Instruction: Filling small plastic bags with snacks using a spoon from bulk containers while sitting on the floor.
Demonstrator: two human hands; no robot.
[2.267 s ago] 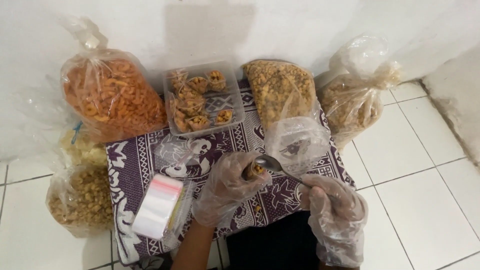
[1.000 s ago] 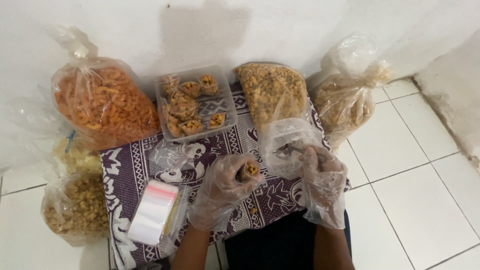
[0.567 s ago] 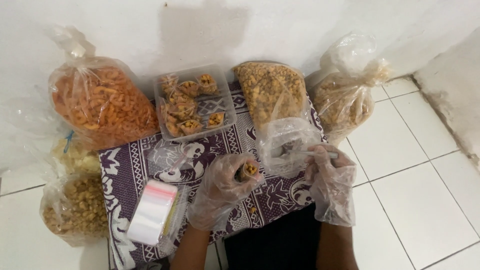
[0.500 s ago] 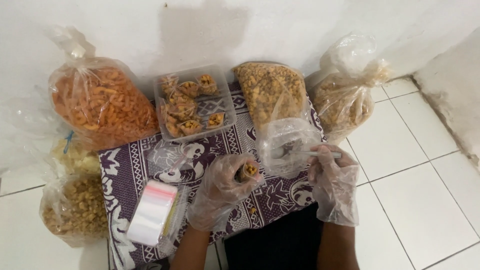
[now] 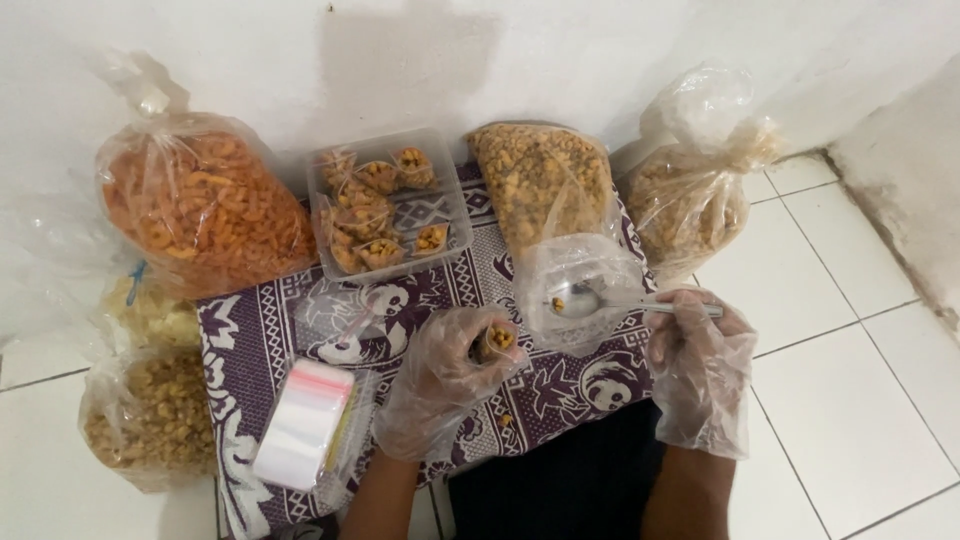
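While left hand (image 5: 440, 385) clasps small snack-filled pouch (image 5: 497, 340), right hand (image 5: 700, 365) grips metal spoon (image 5: 590, 300), few crumbs in bowl.

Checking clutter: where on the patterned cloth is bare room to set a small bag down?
Bare cloth lies between the clear tray, zip-bag stack and left hand, and between both hands. The wall side is crowded with snack bags.

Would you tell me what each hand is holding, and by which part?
Left hand grips a small bag around its body; right hand holds a spoon by its handle end.
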